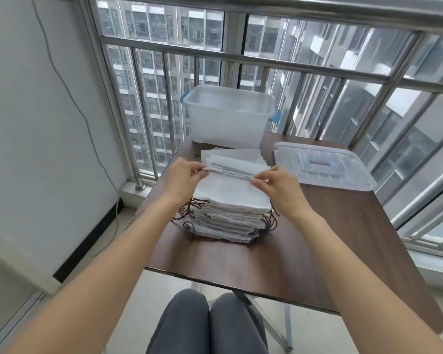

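Your left hand (183, 175) and right hand (276, 186) pinched, fingers closed, the far hem of the top pouch (228, 191) on the stack (225, 223) at the centre of the bench (330, 238). Judged step: peeling it off; the next move called for a level lift toward the bin (228, 121) at 12 o'clock.

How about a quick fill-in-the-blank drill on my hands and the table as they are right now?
1. The left hand and the right hand both pinch the top bag at its ____ edge.
2. The clear bin stands on the table with its lid ____.
3. The lid lies flat to the ____ of the stack of bags.
4. The bin's handles are ____ in colour.
Missing words: far; off; right; blue.
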A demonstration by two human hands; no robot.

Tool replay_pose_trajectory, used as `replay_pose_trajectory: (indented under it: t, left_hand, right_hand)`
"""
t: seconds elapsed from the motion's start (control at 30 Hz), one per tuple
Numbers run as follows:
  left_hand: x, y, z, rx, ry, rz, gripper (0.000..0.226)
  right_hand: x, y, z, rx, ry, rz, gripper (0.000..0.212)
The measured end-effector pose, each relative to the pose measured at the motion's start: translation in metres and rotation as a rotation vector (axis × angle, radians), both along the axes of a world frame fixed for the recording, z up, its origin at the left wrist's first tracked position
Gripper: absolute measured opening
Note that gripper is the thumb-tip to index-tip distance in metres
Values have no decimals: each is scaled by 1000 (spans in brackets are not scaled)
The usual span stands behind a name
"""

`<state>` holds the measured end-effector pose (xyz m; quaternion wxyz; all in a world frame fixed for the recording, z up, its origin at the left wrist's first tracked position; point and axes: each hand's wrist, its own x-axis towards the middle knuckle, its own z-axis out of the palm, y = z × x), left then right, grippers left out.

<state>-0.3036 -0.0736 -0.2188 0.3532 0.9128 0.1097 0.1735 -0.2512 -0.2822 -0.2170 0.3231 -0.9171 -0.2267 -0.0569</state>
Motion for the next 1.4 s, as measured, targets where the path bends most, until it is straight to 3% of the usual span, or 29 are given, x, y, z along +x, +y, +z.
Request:
replay_pose_trajectory:
  t: [0.23,0.33,0.47,0.57,0.73,0.9,1.03,1.13,1.2,1.3,1.33,1.4]
  left_hand:
    - [1,-4,-4,-384,-140,195,11]
    - [-5,1,-5,-658,-215,195,8]
    - [-13,4,-8,-829,-287,176,13]
    - [-11,2,-7,-969,-290,141,13]
    - [-3,-2,-7,-1022,-223,223,15]
    - [1,9,-18,-1613,-279,152,18]
    - [2,9,-21,-1789,-236,96,23]
    - [-2,0,-16,-1641,-223,99,26]
    - [-6,-7,-13,-1237,-172,127,25]
    - [-12,-13,-11,-517,-101,57,17]
    - [-14,-13,-10,-357,-94,15,19]
    - [-16,-10,-10,-157,-89,-59,28]
  right_hand:
    - [-10,10,-1,217,11,-115,22]
    - [-12,13,-1,327,-3,-236,16]
    - [-13,22,-1,426,41,-389,11]
    - [-10,30,-2,540,200,-388,11]
    - [-11,33,2,1085,593,-358,13]
    - [-9,29,2,1517,810,-243,13]
    - [-12,31,2,1614,875,-142,18]
    - [-13,33,2,1482,844,-100,22]
    - [-11,32,3,1185,718,-111,22]
    - [-12,26,4,510,309,-22,13]
    - [-13,24,4,332,175,41,17]
    - [-16,21,6,177,27,107,27]
